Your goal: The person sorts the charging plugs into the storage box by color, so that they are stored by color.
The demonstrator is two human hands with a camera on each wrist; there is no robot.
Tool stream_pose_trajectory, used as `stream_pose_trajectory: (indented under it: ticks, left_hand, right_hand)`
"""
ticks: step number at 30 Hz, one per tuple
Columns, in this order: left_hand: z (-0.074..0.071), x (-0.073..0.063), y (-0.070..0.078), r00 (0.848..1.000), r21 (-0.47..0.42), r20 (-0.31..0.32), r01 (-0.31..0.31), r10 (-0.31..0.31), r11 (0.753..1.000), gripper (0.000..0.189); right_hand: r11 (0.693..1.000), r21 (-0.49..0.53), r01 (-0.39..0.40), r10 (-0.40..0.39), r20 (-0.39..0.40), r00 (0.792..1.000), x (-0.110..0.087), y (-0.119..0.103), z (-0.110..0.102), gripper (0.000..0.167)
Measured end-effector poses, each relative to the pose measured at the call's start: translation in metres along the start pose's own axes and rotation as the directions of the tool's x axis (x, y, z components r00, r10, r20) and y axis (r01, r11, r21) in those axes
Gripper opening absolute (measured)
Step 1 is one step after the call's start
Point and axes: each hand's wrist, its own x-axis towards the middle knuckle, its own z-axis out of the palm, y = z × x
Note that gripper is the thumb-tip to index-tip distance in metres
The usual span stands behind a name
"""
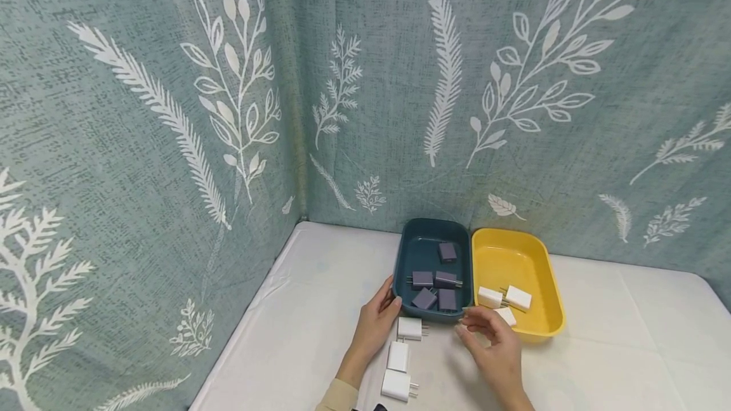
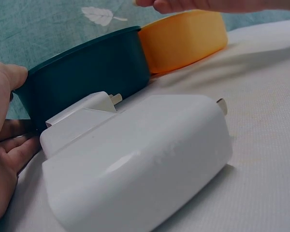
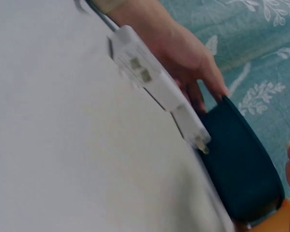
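My left hand (image 1: 374, 322) grips the near-left corner of a dark blue tray (image 1: 419, 249); in the left wrist view its thumb lies at the rim, its other fingers lower against the wall. Several purple charger plugs (image 1: 422, 279) lie inside that tray. Just off the tray's near-right corner is my right hand (image 1: 495, 354), fingers loosely bent, with nothing seen between them. Three white charger plugs (image 1: 398, 356) stand in a line on the table between the hands, filling much of the left wrist view. The right wrist view is blurred.
A yellow tray (image 1: 551, 309) sits against the blue one's right side, holding three visible white charger plugs (image 1: 518, 297), one partly behind my right hand. A white cloth (image 1: 617, 335) covers the table. Leaf-patterned curtains (image 1: 377, 113) rise behind and at the left.
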Motion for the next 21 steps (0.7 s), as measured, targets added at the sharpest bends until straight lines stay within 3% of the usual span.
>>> stream_pose_trajectory:
  ticks: [4, 12, 21]
  left_hand:
    - [0.000, 0.000, 0.001, 1.000, 0.015, -0.002, -0.002, 0.002, 1.000, 0.056]
    - [0.000, 0.000, 0.001, 1.000, 0.024, -0.004, 0.001, -0.001, 1.000, 0.056]
    - [0.002, 0.000, -0.001, 1.000, 0.026, -0.013, 0.005, -0.005, 1.000, 0.055]
  right_hand:
    - [1.000, 0.008, 0.022, -0.022, 0.030, 0.999, -0.005, 0.001, 0.004, 0.041]
    - [1.000, 0.012, -0.026, 0.025, 0.104, 0.994, -0.015, -0.002, 0.008, 0.036]
    - [0.989, -0.033, -0.145, 0.149, 0.192, 0.970, -0.025, 0.000, 0.020, 0.038]
